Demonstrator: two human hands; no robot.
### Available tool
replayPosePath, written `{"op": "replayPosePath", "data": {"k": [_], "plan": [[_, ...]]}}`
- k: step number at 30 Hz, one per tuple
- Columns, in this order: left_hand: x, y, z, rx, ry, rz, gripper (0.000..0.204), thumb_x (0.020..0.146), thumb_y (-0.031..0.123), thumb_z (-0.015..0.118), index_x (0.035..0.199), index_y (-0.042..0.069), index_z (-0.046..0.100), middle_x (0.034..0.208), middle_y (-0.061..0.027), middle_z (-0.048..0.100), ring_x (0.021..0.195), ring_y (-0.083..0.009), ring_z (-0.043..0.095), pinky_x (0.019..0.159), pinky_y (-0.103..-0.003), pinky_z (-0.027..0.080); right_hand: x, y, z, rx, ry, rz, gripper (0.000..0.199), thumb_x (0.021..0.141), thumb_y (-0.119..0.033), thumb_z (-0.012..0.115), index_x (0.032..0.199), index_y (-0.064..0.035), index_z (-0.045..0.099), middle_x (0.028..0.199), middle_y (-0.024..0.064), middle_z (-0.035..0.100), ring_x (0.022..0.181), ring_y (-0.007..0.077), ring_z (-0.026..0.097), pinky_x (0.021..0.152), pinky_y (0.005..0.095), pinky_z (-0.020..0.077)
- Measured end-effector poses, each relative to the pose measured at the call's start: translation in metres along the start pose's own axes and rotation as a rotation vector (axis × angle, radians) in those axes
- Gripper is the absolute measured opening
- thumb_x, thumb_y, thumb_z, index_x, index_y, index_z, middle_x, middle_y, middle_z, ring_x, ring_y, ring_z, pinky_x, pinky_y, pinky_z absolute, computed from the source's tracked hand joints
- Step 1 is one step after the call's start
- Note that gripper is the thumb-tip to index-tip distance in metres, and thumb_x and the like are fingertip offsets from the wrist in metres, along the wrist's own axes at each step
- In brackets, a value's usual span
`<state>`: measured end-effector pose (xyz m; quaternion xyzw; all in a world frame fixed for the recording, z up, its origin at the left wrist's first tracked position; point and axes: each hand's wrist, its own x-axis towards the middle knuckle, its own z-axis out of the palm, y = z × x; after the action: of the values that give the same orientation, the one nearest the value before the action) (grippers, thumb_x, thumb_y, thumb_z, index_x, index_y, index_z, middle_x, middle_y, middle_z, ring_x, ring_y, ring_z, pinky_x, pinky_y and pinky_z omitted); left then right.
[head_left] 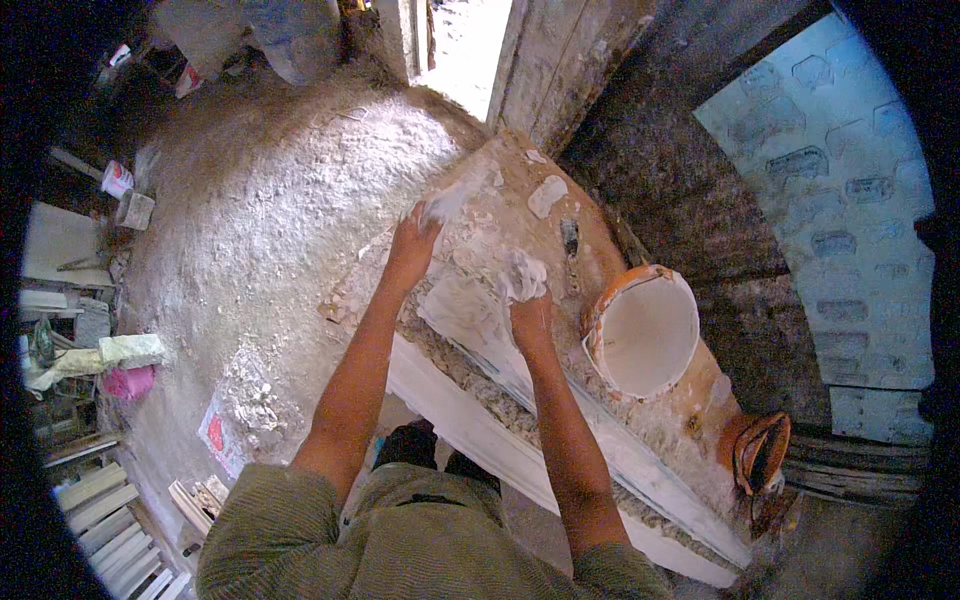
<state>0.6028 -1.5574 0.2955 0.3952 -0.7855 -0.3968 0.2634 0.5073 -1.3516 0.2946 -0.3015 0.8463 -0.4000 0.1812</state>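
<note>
We see from above a person standing at a long plaster-covered workbench [640, 440] that runs from about 11 o'clock to 5 o'clock in the view. The left hand [412, 245] is stretched far forward, at about 12 o'clock from the body, with the fingers spread flat on a smear of wet white plaster [448, 203] on the bench top; it holds nothing, it only presses. The right hand [528, 300] is closer, and it is closed around a lump of white plaster [522, 272] that sits at the upper end of the long white moulding strip [520, 360]; possibly there is fibre in this lump, the view is too coarse to tell. At 3 o'clock from the right hand, just beside it, stands an orange bucket [645, 335] with white plaster inside, and farther at 4 o'clock a smaller orange bowl [762, 450] near the bench end. In our judgement, the risks are these: the right forearm could push the bucket rim when it moves sideways, and pressing too hard could dent or smear the soft profile of the strip. The floor [270, 230] is also dusty with plaster rubble, so a foot could slip.
</note>
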Motion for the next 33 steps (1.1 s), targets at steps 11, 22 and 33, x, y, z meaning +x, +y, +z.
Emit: {"op": "replayPosePath", "data": {"k": [11, 22, 33], "plan": [[-0.113, -0.007, 0.009, -0.151, 0.235, -0.369, 0.044, 0.079, 0.023, 0.069, 0.116, 0.002, 0.059, 0.093, -0.0213, 0.065, 0.085, -0.0363, 0.061, 0.077, -0.043, 0.047, 0.055, -0.033, 0.051, 0.206, -0.407, -0.166, 0.032, 0.085, -0.025, 0.062, 0.107, -0.0015, 0.063, 0.107, 0.0101, 0.065, 0.099, 0.0192, 0.059, 0.087, 0.0315, 0.0447], [-0.13, -0.031, 0.062, -0.22, 0.238, -0.352, 0.043, 0.09, 0.035, 0.053, 0.116, 0.001, 0.059, 0.134, -0.0308, 0.036, 0.123, -0.0428, 0.039, 0.101, -0.046, 0.035, 0.046, -0.02, 0.055, 0.049, -0.329, -0.156, 0.03, 0.083, -0.027, 0.065, 0.101, -0.0023, 0.066, 0.095, 0.0076, 0.068, 0.085, 0.0138, 0.059, 0.077, 0.0291, 0.0461], [-0.195, -0.022, 0.136, 0.172, 0.363, -0.126, 0.035, 0.091, 0.024, 0.053, 0.122, 0.007, 0.054, 0.123, -0.0175, 0.053, 0.103, -0.0347, 0.054, 0.095, -0.042, 0.038, -0.008, 0.071, 0.019, 0.028, -0.078, -0.382, 0.029, 0.082, -0.024, 0.064, 0.101, -0.0025, 0.068, 0.096, 0.0108, 0.069, 0.088, 0.0204, 0.064, 0.08, 0.031, 0.0473]]}}
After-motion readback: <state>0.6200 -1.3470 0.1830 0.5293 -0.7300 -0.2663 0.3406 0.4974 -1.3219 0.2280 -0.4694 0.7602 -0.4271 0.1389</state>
